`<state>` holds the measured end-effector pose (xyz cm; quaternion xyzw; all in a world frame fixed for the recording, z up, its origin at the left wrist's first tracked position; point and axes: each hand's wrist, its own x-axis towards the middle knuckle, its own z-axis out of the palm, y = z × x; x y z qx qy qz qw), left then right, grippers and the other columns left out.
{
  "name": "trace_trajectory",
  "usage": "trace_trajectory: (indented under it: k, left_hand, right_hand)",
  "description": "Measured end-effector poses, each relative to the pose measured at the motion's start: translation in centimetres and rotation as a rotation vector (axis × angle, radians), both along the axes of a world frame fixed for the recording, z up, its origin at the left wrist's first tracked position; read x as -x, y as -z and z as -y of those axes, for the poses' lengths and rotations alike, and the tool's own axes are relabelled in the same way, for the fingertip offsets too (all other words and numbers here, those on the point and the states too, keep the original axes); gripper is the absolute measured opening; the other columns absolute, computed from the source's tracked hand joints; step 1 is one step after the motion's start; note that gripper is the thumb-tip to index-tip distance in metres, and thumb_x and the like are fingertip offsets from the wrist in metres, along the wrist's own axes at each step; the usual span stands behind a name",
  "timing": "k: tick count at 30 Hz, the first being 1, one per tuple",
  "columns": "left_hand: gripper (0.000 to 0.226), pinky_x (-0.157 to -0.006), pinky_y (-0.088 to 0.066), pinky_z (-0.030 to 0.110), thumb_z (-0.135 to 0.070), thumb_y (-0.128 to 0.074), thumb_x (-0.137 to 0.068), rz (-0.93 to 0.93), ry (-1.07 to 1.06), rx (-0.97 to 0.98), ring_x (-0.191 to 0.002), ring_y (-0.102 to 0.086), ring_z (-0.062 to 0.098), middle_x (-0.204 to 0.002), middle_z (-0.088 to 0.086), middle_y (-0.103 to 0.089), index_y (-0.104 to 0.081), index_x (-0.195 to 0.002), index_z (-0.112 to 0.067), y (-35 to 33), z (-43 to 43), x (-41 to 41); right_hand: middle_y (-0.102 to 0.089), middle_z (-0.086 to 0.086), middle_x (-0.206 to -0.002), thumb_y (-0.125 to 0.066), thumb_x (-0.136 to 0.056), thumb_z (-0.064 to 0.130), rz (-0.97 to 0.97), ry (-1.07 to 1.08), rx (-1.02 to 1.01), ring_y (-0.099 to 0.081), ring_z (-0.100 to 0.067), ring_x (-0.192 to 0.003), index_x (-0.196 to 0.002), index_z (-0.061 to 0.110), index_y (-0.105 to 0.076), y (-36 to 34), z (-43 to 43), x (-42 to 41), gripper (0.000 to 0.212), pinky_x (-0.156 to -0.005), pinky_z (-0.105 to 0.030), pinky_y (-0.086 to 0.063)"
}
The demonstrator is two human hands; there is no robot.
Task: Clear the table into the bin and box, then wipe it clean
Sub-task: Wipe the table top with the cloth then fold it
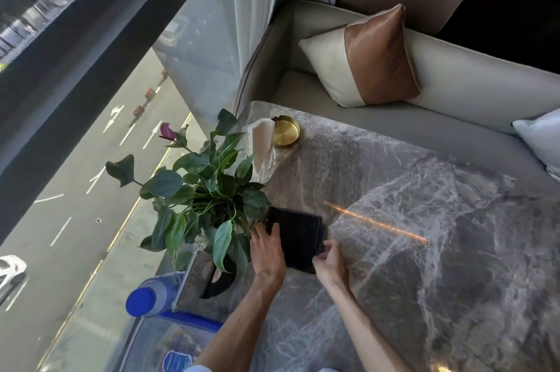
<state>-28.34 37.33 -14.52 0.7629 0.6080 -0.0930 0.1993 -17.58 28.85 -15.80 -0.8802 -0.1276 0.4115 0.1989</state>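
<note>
Head view looks down on a grey marble surface where a dark folded cloth lies flat beside a potted plant. Left hand presses on the cloth's left edge with its fingers spread flat, while the right hand pinches the cloth's lower right corner. A gold dish and a glass holding a napkin stand at the far corner.

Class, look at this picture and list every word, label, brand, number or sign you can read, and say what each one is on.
None can be read.
Blue and white label inside the clear box: lettering too blurred to read.
Upright card beside the bottle: rows of print, too small to read.
White arrows painted on the road outside: signs only, no words.
</note>
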Motion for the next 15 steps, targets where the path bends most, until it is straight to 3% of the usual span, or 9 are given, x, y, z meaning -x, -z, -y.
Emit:
trace_trajectory:
  k: [3,5,8,12,15]
  left_hand:
    - [0.059,-0.101,-0.042,0.039,-0.008,-0.061,-0.081,-0.035,0.079,-0.023,-0.124,-0.045,0.034,-0.141,0.018,-0.039,-0.042,-0.137,-0.016,-0.3,0.5,-0.7]
    - [0.069,-0.114,-0.027,0.045,-0.010,-0.052,-0.089,-0.014,0.162,0.040,-0.142,-0.023,0.038,-0.156,0.020,-0.015,-0.020,-0.149,-0.018,-0.1,0.6,-0.7]
    - [0.077,-0.121,-0.004,0.045,-0.013,-0.048,-0.094,0.025,0.267,0.141,-0.149,0.010,0.032,-0.160,0.015,0.013,0.000,-0.153,-0.025,1.0,0.6,-0.2]
    - [0.087,-0.118,0.008,0.045,-0.017,-0.052,-0.092,0.090,0.294,0.244,-0.147,0.021,0.027,-0.158,0.010,0.024,0.010,-0.152,-0.027,2.8,0.8,0.9]
    - [0.088,-0.118,0.010,0.046,-0.021,-0.051,-0.092,0.092,0.318,0.288,-0.145,0.026,0.027,-0.157,0.010,0.028,0.014,-0.151,-0.028,3.5,0.5,1.2]
  right_hand:
    - [-0.055,-0.003,-0.120,-0.061,-0.085,0.014,0.344,-0.200,-0.053,-0.057,-0.025,-0.110,-0.131,0.023,-0.043,-0.7,0.3,0.8,0.051,-0.083,-0.038,-0.052]
    - [-0.042,-0.002,-0.141,-0.069,-0.081,0.021,0.517,-0.465,-0.063,-0.045,-0.024,-0.127,-0.143,0.026,-0.034,-1.2,0.1,1.0,0.071,-0.096,-0.038,-0.048]
    - [-0.017,-0.001,-0.160,-0.069,-0.082,0.028,0.474,-0.787,0.010,-0.016,-0.030,-0.147,-0.151,0.030,-0.019,-0.8,-0.2,0.6,0.086,-0.114,-0.047,-0.032]
    - [0.005,0.002,-0.163,-0.061,-0.089,0.035,0.380,-0.852,0.071,0.003,-0.030,-0.149,-0.152,0.035,-0.001,0.5,0.2,0.1,0.087,-0.121,-0.049,-0.005]
    - [0.009,0.003,-0.162,-0.061,-0.089,0.034,0.383,-0.840,0.075,0.006,-0.030,-0.149,-0.152,0.036,0.002,0.8,0.2,0.2,0.089,-0.120,-0.050,0.002]
